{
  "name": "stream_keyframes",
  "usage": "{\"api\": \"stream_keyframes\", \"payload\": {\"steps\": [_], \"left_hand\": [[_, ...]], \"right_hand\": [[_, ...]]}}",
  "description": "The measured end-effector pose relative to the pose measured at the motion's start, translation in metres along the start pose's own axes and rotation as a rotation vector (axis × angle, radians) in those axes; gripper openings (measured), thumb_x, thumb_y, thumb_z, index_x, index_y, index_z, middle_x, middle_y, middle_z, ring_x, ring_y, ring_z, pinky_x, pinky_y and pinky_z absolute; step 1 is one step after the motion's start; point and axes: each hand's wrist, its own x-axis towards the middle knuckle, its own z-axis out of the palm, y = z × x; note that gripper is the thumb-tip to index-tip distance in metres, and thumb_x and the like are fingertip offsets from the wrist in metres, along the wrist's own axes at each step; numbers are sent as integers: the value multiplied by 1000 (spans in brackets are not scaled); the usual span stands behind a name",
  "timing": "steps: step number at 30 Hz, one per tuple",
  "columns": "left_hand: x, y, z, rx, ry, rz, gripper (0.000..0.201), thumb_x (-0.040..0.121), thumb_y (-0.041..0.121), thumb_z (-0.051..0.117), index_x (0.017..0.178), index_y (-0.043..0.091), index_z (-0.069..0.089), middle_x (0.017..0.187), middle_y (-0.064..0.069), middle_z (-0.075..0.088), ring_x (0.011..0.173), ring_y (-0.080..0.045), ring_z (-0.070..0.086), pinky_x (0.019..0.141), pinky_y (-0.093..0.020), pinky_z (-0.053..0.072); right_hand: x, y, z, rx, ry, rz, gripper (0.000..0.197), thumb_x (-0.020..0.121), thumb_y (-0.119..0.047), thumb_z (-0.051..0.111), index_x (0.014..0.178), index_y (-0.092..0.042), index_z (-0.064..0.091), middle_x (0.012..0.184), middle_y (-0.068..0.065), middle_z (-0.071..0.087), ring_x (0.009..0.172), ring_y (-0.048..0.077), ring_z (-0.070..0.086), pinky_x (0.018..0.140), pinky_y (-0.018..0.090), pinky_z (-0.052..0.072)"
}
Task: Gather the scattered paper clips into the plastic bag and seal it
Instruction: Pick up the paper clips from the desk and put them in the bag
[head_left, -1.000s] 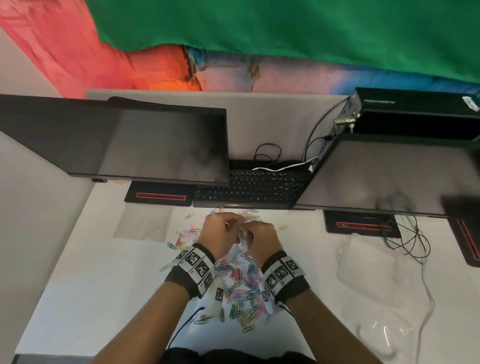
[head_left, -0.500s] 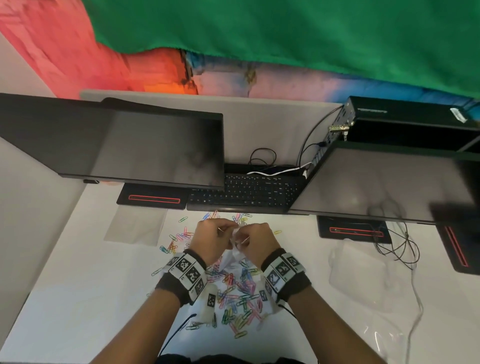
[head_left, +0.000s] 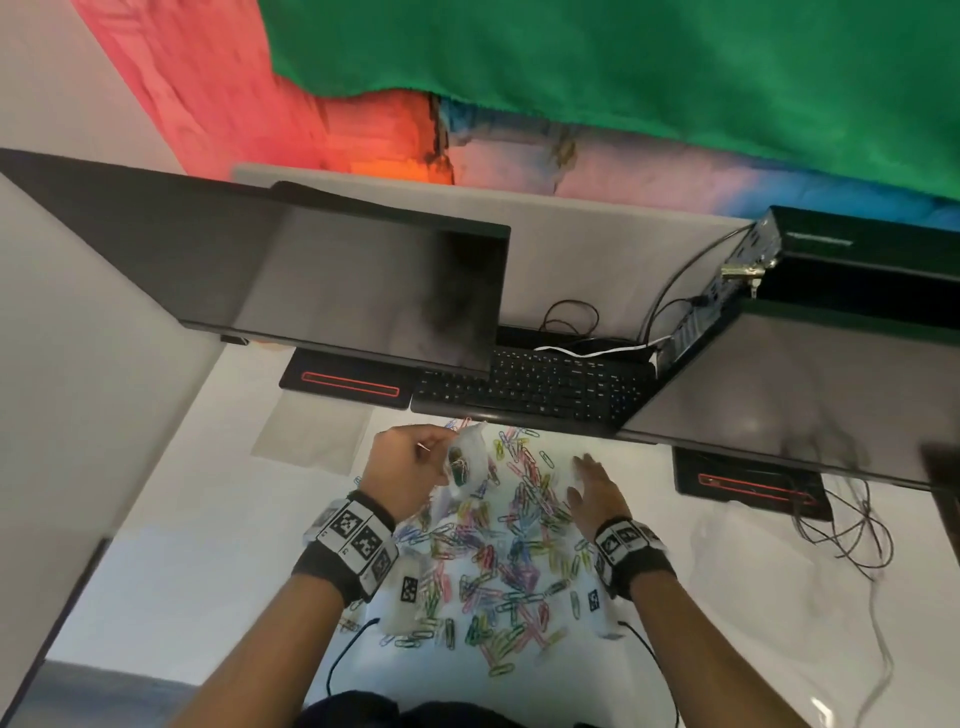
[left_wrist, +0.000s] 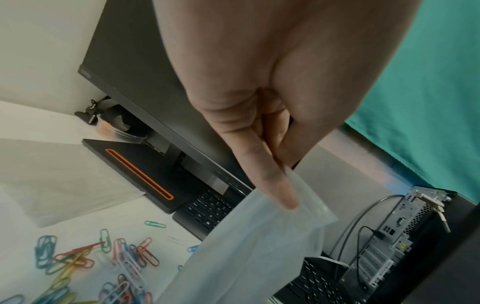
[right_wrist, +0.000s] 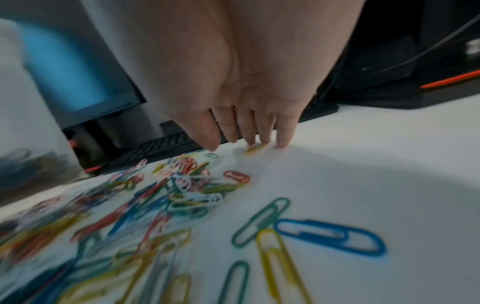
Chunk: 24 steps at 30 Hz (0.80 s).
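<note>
Many coloured paper clips (head_left: 498, 561) lie scattered on the white desk (head_left: 208, 571) between my wrists. My left hand (head_left: 439, 451) pinches the top edge of a small clear plastic bag (head_left: 466, 462), which hangs lifted with a few clips inside. In the left wrist view the thumb and fingers of that hand (left_wrist: 281, 176) squeeze the bag's (left_wrist: 259, 236) rim. My right hand (head_left: 584, 470) is open to the right of the pile, fingers straight and pointing down. In the right wrist view its fingertips (right_wrist: 259, 139) touch the desk at a yellow clip (right_wrist: 255, 148), beside the clips (right_wrist: 187, 193).
A black keyboard (head_left: 535, 387) lies just beyond the clips, under two dark monitors (head_left: 337, 291) (head_left: 779, 395). A clear plastic sheet (head_left: 311, 436) lies at the left. Crumpled clear plastic (head_left: 737, 571) and loose cables (head_left: 841, 525) lie at the right. A computer case (head_left: 841, 260) stands at the back right.
Both hands were together on the bag. My right hand has let go and dropped to the desk on the right, while the left hand keeps the bag lifted.
</note>
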Motion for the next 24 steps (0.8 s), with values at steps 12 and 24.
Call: {"api": "stream_keyframes", "payload": {"steps": [12,24], "left_hand": [[-8,-10,-3,-96,36,-43,15,93,7,62,95,12,76,75,3,71,60,-13,72,66,-38,63],[-15,-13,14,-56,-13,-68,19,94,7,60,99,17,75,73,-2,72,61,-21,74,68,-47,62]], "right_hand": [[-4,-8,32,-337,-9,-353,41,91,-15,53,131,-22,54,132,5,47,116,24,46,93,34,47],[-3,1,-4,240,81,68,13,85,-11,68,89,-2,76,90,8,73,72,13,67,68,17,54]]}}
